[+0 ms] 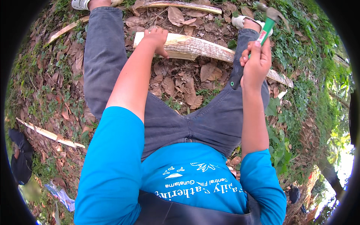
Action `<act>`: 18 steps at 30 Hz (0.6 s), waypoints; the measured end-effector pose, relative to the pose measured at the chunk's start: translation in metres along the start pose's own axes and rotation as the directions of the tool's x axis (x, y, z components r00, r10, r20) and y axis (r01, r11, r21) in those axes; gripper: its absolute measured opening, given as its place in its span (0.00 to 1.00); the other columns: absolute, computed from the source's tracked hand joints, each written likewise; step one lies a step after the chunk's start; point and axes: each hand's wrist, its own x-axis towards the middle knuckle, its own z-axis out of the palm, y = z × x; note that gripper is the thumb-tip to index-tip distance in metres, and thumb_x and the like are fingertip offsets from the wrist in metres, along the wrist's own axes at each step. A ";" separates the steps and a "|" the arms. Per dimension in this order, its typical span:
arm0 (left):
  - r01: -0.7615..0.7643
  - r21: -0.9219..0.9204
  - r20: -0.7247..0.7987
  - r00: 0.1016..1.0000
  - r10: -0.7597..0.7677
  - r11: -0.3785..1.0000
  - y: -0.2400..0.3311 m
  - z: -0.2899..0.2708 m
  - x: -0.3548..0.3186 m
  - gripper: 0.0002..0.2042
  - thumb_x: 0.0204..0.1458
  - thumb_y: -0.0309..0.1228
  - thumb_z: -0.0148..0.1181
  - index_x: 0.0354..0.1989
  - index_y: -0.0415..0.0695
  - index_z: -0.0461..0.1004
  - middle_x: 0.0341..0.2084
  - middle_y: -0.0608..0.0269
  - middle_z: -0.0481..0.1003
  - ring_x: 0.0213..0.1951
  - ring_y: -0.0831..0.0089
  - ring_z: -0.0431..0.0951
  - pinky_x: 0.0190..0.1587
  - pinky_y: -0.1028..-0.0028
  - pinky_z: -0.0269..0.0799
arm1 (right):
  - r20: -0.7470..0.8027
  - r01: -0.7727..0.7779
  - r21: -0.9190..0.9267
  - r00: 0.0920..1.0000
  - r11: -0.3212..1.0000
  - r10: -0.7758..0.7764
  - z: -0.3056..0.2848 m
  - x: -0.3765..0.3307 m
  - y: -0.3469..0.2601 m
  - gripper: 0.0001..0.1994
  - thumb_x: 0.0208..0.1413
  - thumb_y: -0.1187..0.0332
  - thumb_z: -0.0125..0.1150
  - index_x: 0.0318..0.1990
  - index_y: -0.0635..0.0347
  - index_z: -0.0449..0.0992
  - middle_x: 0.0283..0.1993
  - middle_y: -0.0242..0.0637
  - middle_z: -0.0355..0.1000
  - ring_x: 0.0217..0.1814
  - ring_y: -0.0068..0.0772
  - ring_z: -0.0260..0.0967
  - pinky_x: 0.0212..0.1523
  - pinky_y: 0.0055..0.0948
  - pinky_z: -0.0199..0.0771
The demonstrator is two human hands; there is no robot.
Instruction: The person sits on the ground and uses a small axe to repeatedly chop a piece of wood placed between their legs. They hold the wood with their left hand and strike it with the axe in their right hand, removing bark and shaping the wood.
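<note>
My left hand (155, 39) grips the left end of a rough wooden plank (202, 47), fingers over its far side and thumb along its near edge. Bark-like streaks mark the plank's pale face, and a shorter pale piece of wood (182, 56) shows under its near edge. My right hand (257, 62) is closed around the green handle of a claw hammer (267, 29), raised above my right leg. The metal head points up and away, and the dark butt of the handle sticks out below my fist. Part of the plank passes behind my right leg and forearm.
Dry brown leaves (191, 90) and green creepers cover the ground between my spread legs. A long wood strip (180, 5) lies beyond the plank, another strip (50, 134) at the left. Dark cloth (21, 155) and a plastic wrapper (62, 197) lie at the lower left.
</note>
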 end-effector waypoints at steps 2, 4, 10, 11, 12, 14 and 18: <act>0.009 0.002 -0.016 1.000 -0.009 1.000 0.000 -0.001 0.000 0.56 0.25 0.57 0.80 0.64 0.44 0.58 0.62 0.54 0.64 0.65 0.53 0.61 0.64 0.44 0.54 | -0.033 0.072 0.001 0.997 0.997 -0.072 0.003 0.002 0.000 0.18 0.69 0.73 0.45 0.64 0.59 0.64 0.32 0.28 0.65 0.23 0.13 0.58 0.21 0.16 0.61; -0.009 -0.017 -0.001 1.000 0.009 1.000 0.002 -0.004 0.002 0.56 0.25 0.56 0.80 0.64 0.44 0.58 0.62 0.54 0.64 0.65 0.53 0.61 0.64 0.44 0.53 | -0.063 0.094 -0.047 0.993 0.995 -0.097 0.013 -0.004 0.039 0.21 0.69 0.71 0.45 0.67 0.59 0.63 0.31 0.31 0.67 0.25 0.18 0.62 0.26 0.20 0.68; -0.005 0.008 -0.026 1.000 0.005 1.000 0.003 -0.010 0.009 0.55 0.24 0.57 0.80 0.64 0.45 0.59 0.63 0.54 0.63 0.66 0.54 0.61 0.63 0.45 0.54 | 0.190 -0.274 -0.455 0.899 0.847 0.393 0.000 -0.007 0.107 0.22 0.64 0.73 0.52 0.66 0.58 0.69 0.36 0.29 0.72 0.31 0.15 0.64 0.34 0.22 0.68; -0.013 -0.001 -0.016 1.000 0.013 1.000 0.000 -0.004 0.004 0.55 0.24 0.57 0.80 0.64 0.45 0.59 0.63 0.54 0.64 0.65 0.54 0.61 0.63 0.45 0.54 | 0.175 -0.206 -0.301 0.948 0.931 0.266 0.009 -0.003 0.071 0.20 0.65 0.73 0.50 0.64 0.59 0.69 0.31 0.25 0.67 0.28 0.13 0.60 0.29 0.19 0.64; -0.020 -0.016 0.013 1.000 0.021 1.000 0.005 0.002 0.000 0.55 0.24 0.57 0.80 0.63 0.45 0.59 0.62 0.54 0.64 0.65 0.54 0.61 0.63 0.45 0.54 | 0.168 -0.224 -0.129 0.955 0.966 0.243 0.011 0.002 0.034 0.19 0.67 0.73 0.48 0.65 0.58 0.67 0.29 0.23 0.64 0.25 0.10 0.57 0.23 0.15 0.60; 0.003 -0.027 0.024 1.000 -0.003 1.000 0.000 -0.006 0.001 0.55 0.25 0.57 0.80 0.63 0.45 0.59 0.62 0.54 0.64 0.66 0.55 0.61 0.63 0.45 0.54 | 0.081 -0.099 0.018 0.992 0.995 0.097 0.010 0.015 -0.014 0.18 0.70 0.71 0.46 0.65 0.57 0.63 0.28 0.24 0.63 0.21 0.10 0.57 0.18 0.12 0.59; -0.001 -0.036 0.020 1.000 0.002 0.999 0.001 -0.011 -0.004 0.54 0.26 0.57 0.80 0.63 0.44 0.59 0.61 0.54 0.65 0.66 0.54 0.61 0.63 0.45 0.54 | -0.103 0.184 0.090 0.979 0.979 -0.175 0.005 0.023 -0.023 0.17 0.70 0.71 0.45 0.64 0.57 0.62 0.29 0.27 0.62 0.22 0.14 0.58 0.19 0.15 0.60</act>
